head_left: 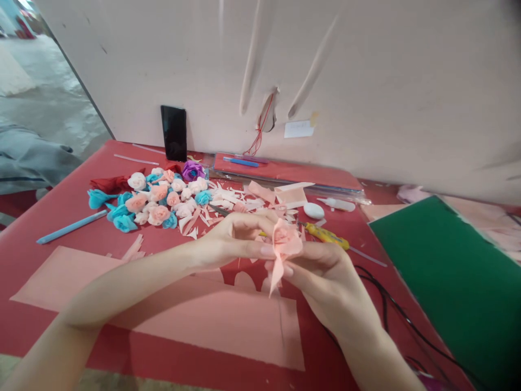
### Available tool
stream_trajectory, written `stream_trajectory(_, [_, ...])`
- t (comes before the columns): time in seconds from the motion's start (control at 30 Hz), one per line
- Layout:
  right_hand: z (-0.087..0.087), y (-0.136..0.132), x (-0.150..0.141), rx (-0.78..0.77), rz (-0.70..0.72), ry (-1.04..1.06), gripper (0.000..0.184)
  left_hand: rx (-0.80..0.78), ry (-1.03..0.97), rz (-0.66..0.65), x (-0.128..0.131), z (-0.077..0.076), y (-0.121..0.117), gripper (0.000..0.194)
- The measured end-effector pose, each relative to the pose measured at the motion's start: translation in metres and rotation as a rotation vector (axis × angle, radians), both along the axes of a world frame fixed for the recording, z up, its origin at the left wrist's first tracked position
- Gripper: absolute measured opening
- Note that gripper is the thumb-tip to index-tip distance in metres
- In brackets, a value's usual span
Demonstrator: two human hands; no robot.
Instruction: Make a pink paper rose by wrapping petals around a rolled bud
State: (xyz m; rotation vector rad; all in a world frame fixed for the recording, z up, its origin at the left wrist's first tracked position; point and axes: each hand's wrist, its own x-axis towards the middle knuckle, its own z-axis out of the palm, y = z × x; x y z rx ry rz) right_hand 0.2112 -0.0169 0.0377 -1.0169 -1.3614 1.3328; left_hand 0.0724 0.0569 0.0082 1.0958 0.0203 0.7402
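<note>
A peach paper flower (287,241) is held up over the red table, pinched between both hands. My left hand (240,236) grips its left side with thumb and fingers. From the right, my right hand (321,271) closes on the base, where a loose petal tip hangs down. A thin dark line, perhaps a wire stem, runs below the flower. Beneath the hands lies a peach paper sheet (228,320) with rounded petal shapes along its upper edge. Pale paper scraps (222,201) are scattered behind my left hand.
Finished paper flowers (158,198) in several colours are piled at the left back. A blue pen (73,225), a yellow-handled screwdriver (325,234), a glue bottle (337,204) and a green board (451,282) surround the hands. A phone (174,133) leans against the back panel; black cables (385,304) run right.
</note>
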Motion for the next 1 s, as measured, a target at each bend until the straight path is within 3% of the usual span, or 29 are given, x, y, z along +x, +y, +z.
stream_trajectory(0.3, [0.004,-0.001,0.000,-0.087,0.103,0.099,0.007,-0.075,0.020,-0.099,-0.003,0.004,-0.004,0.009])
stream_trajectory(0.47, [-0.002,0.002,0.001,-0.099,0.138,0.118,0.012,-0.143,0.047,-0.138,-0.003,0.006,-0.004,0.020])
stream_trajectory(0.67, [0.002,0.001,-0.001,-0.077,0.137,0.124,0.015,-0.089,0.035,-0.152,-0.005,0.011,0.000,0.018])
stream_trajectory(0.8, [0.010,-0.002,0.001,-0.036,0.054,0.006,0.013,-0.013,0.136,-0.083,-0.012,0.022,0.004,0.016])
stream_trajectory(0.93, [0.013,-0.002,0.002,0.074,0.026,-0.186,0.018,0.133,0.369,0.108,-0.024,0.033,0.003,0.037])
stream_trajectory(1.0, [0.013,-0.003,0.002,0.098,0.018,-0.238,0.018,0.187,0.456,0.134,-0.030,0.038,0.002,0.031])
